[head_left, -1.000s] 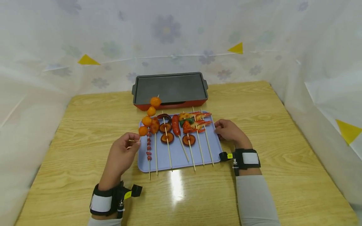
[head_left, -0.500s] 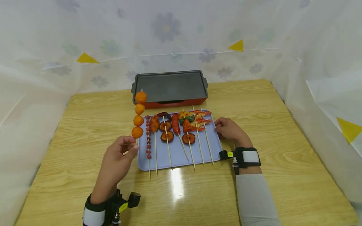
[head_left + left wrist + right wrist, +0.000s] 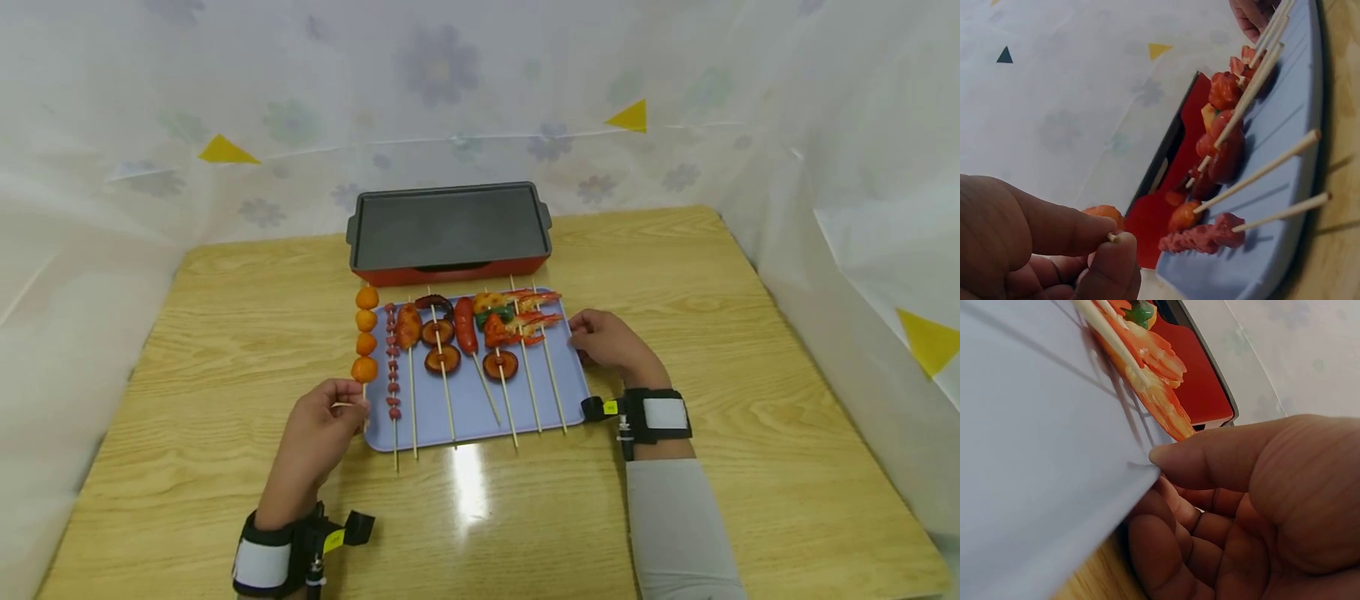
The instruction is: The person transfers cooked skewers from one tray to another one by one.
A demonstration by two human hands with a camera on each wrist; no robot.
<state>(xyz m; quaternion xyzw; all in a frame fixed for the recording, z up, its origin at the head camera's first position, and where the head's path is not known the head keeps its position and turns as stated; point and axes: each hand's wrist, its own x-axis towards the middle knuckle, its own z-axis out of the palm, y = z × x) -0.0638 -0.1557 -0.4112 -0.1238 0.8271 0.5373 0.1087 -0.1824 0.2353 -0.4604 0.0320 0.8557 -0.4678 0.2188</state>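
In the head view my left hand [image 3: 321, 429] pinches the stick of a skewer of orange balls [image 3: 365, 343] between thumb and fingers. That skewer stands over the left edge of a pale lavender tray [image 3: 427, 417]; whether it touches the tray I cannot tell. The left wrist view shows the stick's end poking out between thumb and forefinger. My right hand [image 3: 609, 342] grips the tray's right rim, thumb on top and fingers curled beneath. On the tray lie a thin red meat skewer [image 3: 393, 367], a sausage skewer [image 3: 466, 327], mushroom slices [image 3: 442, 359] and prawn skewers [image 3: 542, 320].
Right behind the tray stands a red grill with a flat dark plate [image 3: 450, 225]. The wooden table [image 3: 247, 325] extends to both sides and the front. A flowered white sheet [image 3: 442, 92] hangs behind it. Several stick ends overhang the tray's front edge.
The orange-ball skewer has swung from a rightward slant over the tray to upright at its left edge, its tip coming lower and nearer. The right hand keeps its hold on the rim.
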